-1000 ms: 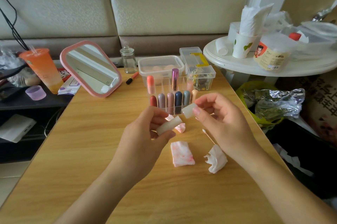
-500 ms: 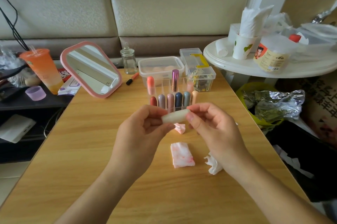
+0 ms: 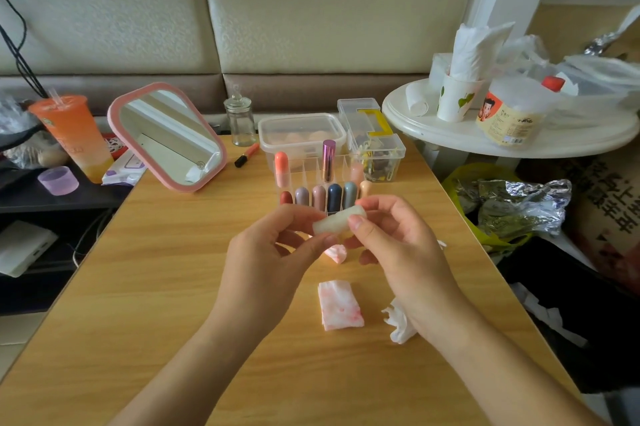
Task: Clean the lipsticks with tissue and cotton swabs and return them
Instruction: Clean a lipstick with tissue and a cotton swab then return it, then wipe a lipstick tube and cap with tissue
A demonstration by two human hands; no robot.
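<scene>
So right now you've got the pale lipstick point(image 3: 339, 217) pinched in both hands, up off the table point(image 3: 166, 287). Your left hand point(image 3: 273, 259) has thumb and fingers curled on its lower left end. Your right hand point(image 3: 398, 252) pinches the higher right end. Its long axis runs side to side, tipped up toward your right. It looks capped, though honestly I can't tell if the cap is fully seated with your fingers over it.

The bit that matters: the clear organizer point(image 3: 308, 171) sits straight ahead, just past your fingertips, and its slots open upward. I'd guess the tube has to swing from sideways to upright before it drops in. Your right hand holds the end nearer the rack.

The front row is packed with six capsule lipsticks. The back row holds a coral lipstick point(image 3: 281, 167) at the left, a purple tube point(image 3: 328, 162) mid-row, a pale one at the right, and gaps between.

A stained folded tissue point(image 3: 341, 308) lies under your hands.
</scene>
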